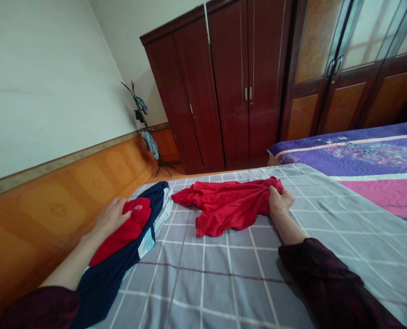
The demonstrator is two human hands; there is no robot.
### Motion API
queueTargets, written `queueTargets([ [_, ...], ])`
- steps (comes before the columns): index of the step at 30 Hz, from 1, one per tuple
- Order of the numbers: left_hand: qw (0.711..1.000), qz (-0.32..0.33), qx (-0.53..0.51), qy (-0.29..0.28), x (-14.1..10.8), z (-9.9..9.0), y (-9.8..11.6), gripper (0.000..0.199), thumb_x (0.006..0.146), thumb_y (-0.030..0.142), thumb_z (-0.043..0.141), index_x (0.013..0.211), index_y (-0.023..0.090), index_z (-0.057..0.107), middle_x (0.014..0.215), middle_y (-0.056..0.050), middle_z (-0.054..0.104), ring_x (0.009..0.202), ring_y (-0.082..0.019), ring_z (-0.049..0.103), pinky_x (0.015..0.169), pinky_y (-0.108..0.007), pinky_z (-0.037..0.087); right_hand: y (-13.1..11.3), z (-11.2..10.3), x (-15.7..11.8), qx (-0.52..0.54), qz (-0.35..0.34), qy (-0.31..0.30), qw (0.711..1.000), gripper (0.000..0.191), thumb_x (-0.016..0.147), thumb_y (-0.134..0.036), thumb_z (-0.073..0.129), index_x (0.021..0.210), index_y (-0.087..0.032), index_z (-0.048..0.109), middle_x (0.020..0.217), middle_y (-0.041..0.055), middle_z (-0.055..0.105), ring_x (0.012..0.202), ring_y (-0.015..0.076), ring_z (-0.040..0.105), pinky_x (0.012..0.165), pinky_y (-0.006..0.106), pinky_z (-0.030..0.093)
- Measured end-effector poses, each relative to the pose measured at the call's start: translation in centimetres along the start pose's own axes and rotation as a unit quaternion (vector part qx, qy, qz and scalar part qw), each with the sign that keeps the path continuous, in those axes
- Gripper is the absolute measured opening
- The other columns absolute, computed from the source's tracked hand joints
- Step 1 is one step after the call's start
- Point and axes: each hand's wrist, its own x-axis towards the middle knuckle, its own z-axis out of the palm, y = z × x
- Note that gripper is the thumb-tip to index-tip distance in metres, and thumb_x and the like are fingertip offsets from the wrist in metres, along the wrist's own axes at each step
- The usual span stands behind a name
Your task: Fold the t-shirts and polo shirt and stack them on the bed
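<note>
wardrobe (227, 68): closed, contents hidden | left hand (110, 217): on red garment (136, 224), grip unclear

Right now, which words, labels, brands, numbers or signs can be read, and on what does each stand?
No readable text in view.
Red cloth by the left hand: small multicoloured mark, too small to tell whether it holds lettering.
Navy cloth under it: no lettering discernible.
Red garment in the right hand: no lettering visible.
</note>
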Motion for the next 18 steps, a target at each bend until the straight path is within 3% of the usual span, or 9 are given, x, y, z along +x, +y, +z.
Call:
queueTargets([
  [4, 0.990, 0.128, 0.023, -0.057, -1.4, 4.0, 4.7, 0.061, 0.080, 0.044, 0.056, 0.133, 0.017, 0.046, 0.137, -0.013, 0.046, 0.126, -0.031, 0.041, 0.105, -0.043, 0.032, 0.0, 0.0, 0.0, 0.001, -0.003, -0.001, 1.000, 0.032, 0.067, -0.038, 0.055, 0.077, -0.012, 0.072, 0.057, 0.0038, 0.061, 0.063, 0.0224, 0.056, 0.061, 0.032, 0.043],
  [8, 0.975, 0.164, 0.059, -0.140, -1.2, 6.6, 7.3, 0.069, 0.076, 0.026, 0.061, 0.141, 0.026, 0.038, 0.150, -0.011, 0.030, 0.138, -0.036, 0.020, 0.109, -0.052, 0.018, 0.1, -0.1, 0.1, -0.006, -0.005, -0.005, 1.000, 0.033, 0.066, -0.040, 0.056, 0.076, -0.012, 0.071, 0.057, 0.0039, 0.061, 0.062, 0.0222, 0.056, 0.062, 0.033, 0.043],
  [11, 0.973, 0.150, 0.071, -0.162, -0.2, 7.8, 6.9, 0.064, 0.074, 0.005, 0.052, 0.135, 0.023, 0.047, 0.145, -0.014, 0.038, 0.133, -0.035, 0.032, 0.105, -0.054, 0.023, 0.2, -0.2, 0.3, -0.014, -0.006, -0.007, 1.000, 0.032, 0.066, -0.041, 0.057, 0.073, -0.013, 0.071, 0.055, 0.0029, 0.060, 0.061, 0.0215, 0.055, 0.062, 0.033, 0.043],
  [14, 0.975, 0.133, 0.065, -0.168, 1.5, 7.9, 6.8, 0.053, 0.073, 0.000, 0.048, 0.121, 0.017, 0.059, 0.131, -0.020, 0.052, 0.122, -0.038, 0.045, 0.099, -0.058, 0.028, 0.4, -0.2, 0.4, -0.023, -0.003, -0.010, 1.000, 0.033, 0.066, -0.043, 0.057, 0.072, -0.014, 0.070, 0.054, 0.0023, 0.060, 0.060, 0.0212, 0.055, 0.063, 0.032, 0.042],
  [18, 0.975, 0.155, 0.006, -0.158, 3.4, 7.6, 10.6, 0.059, 0.074, 0.010, 0.054, 0.132, 0.020, 0.048, 0.138, -0.016, 0.045, 0.127, -0.034, 0.041, 0.104, -0.052, 0.028, 0.3, -0.2, 0.3, -0.029, 0.000, -0.019, 0.999, 0.035, 0.066, -0.044, 0.056, 0.075, -0.014, 0.071, 0.058, 0.0039, 0.062, 0.062, 0.0221, 0.055, 0.063, 0.032, 0.042],
])
